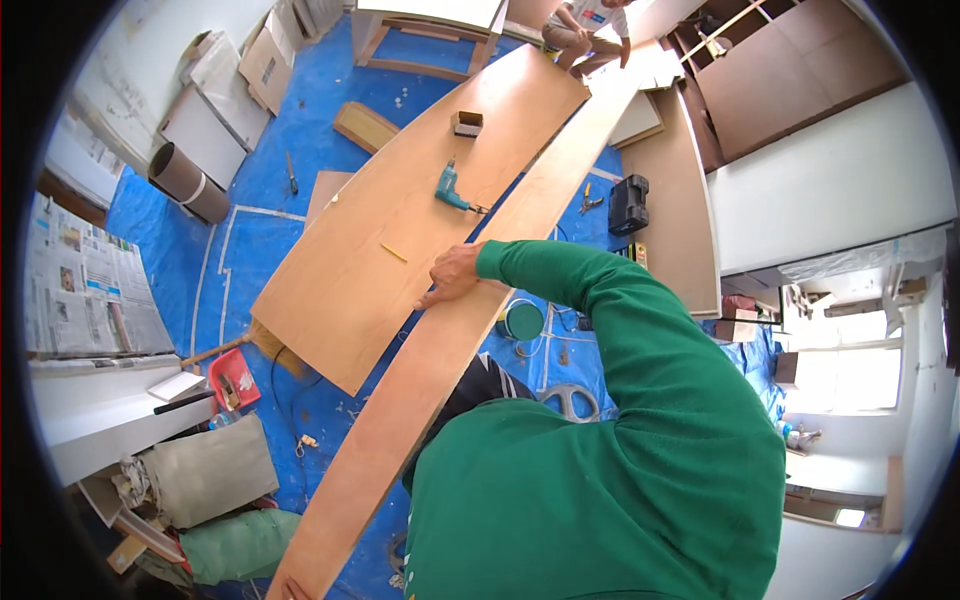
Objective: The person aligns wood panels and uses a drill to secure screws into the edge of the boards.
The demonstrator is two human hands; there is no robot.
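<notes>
A long, narrow wooden board (425,365) runs from the lower edge up toward the far right. My right hand (455,277), at the end of a green sleeve, grips its left edge near the middle. Only a little of my left hand (293,590) shows, with fingers on the board's near end; the rest is cut off. Beside the board lies a wide wooden panel (350,270). On that panel are a teal power drill (450,187), a yellow pencil-like stick (394,253) and a small open box (467,124).
Another person (590,30) sits low by the board's far end. Blue sheeting (260,190) covers the floor. Right of the board are a black tool case (629,205), pliers (590,198) and a green-topped can (522,320). A red dustpan (234,380) and broom (275,345) lie left.
</notes>
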